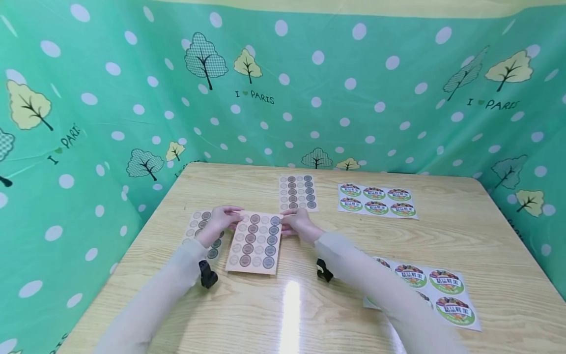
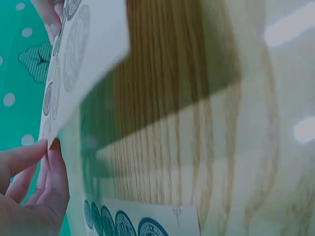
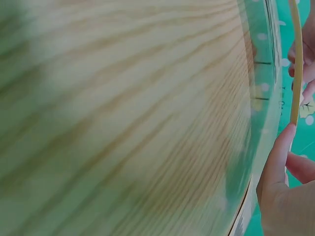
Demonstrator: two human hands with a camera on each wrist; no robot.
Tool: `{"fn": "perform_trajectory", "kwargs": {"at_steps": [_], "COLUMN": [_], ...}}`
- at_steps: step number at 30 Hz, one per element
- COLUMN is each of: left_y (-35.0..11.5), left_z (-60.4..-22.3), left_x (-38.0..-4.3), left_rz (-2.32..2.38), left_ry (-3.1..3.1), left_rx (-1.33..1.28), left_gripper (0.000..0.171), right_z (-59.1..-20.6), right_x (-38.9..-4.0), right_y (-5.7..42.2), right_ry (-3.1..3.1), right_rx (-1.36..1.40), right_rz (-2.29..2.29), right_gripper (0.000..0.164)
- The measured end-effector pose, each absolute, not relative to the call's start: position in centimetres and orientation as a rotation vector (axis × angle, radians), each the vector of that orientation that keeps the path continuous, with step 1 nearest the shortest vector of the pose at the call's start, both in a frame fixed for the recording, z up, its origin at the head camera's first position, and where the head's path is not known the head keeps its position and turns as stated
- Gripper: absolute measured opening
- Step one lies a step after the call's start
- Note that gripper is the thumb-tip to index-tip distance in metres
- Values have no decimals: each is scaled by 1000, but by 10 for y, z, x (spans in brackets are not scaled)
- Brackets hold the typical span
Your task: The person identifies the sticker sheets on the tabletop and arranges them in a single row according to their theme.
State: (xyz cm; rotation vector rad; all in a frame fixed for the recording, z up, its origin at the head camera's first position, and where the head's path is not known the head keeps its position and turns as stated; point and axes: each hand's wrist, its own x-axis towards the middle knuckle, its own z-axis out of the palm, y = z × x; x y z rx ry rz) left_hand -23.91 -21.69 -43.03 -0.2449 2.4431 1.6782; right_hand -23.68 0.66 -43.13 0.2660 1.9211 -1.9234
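Both hands hold a sticker sheet (image 1: pixel 254 241) with rows of round brown and grey-blue stickers, raised over the table and tilted. My left hand (image 1: pixel 219 223) pinches its far left corner; in the left wrist view, thumb and fingers (image 2: pixel 47 169) meet on the edge of the sheet (image 2: pixel 106 46). The right hand (image 1: pixel 301 225) grips the far right corner, and the right wrist view shows the sheet (image 3: pixel 297 73) nearly edge-on above the thumb. Partly hidden under the left wrist, a similar sticker sheet (image 1: pixel 193 224) lies on the table.
Another round-sticker sheet (image 1: pixel 297 192) lies at the back of the wooden table (image 1: pixel 327 314). To its right is a sheet of oval fruit labels (image 1: pixel 376 200). A second fruit-label sheet (image 1: pixel 446 290) lies front right, partly behind the right forearm. A green dotted curtain (image 1: pixel 336 118) surrounds the table.
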Motion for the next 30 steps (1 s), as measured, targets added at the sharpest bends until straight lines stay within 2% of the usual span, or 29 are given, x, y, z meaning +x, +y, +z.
{"fn": "perform_trajectory", "kwargs": {"at_steps": [17,30], "left_y": [-234,-235], "left_z": [-431,-439], "left_x": [-248,-252], "left_rz": [1573,1485], "left_ry": [2527,2651], "left_rx": [-338,-329], "left_gripper": [30,27], "right_z": [-450,-446], "right_x": [-255,-254], "right_y": [-27,-35], "right_ry": [2043,2338], "right_rx": [247,219], "right_rz": [-1970,-1799], "right_gripper": [27,21]}}
